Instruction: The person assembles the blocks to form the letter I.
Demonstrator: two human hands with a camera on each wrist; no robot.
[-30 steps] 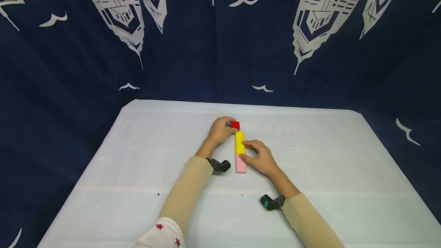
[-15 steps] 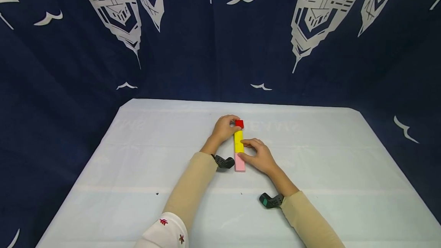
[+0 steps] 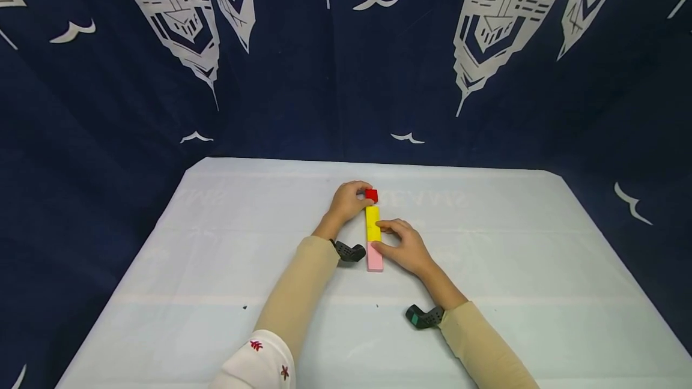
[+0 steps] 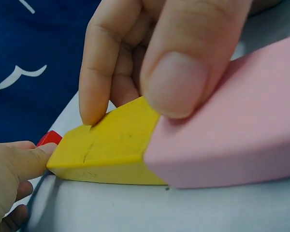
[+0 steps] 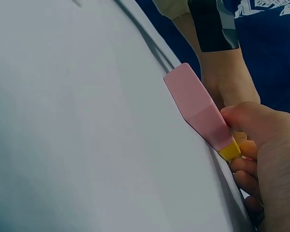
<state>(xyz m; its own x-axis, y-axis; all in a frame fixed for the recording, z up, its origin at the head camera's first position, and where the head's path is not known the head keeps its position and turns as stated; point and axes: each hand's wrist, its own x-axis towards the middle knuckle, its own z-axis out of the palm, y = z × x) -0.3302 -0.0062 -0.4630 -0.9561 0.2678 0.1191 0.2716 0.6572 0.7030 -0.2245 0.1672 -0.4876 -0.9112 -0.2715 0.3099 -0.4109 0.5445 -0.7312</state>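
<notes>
Thumb and fingers of my left hand (image 3: 348, 202) pinch a small red block (image 3: 371, 196) at the far end of a row of blocks. Just nearer lies a yellow block (image 3: 372, 218), its near end against a pink block (image 3: 375, 260). My right hand (image 3: 406, 247) reaches in from the right. Its index fingertip touches the yellow block (image 4: 111, 137), while its thumb presses the pink block (image 4: 232, 121) near the joint, as the left wrist view shows. In the right wrist view the pink block (image 5: 195, 101) hides most of the yellow one (image 5: 229, 151).
The blocks lie on a white-covered table (image 3: 216, 269). A dark blue cloth with white printed buildings and birds (image 3: 335, 77) hangs behind it. Black wrist cameras (image 3: 350, 252) stick out at both wrists. A small dark speck (image 3: 245, 307) sits left of the left forearm.
The red block in my left hand shifted right toward the row, then slightly back left. My right hand stays on the yellow and pink blocks. The whole head view drifts slightly.
</notes>
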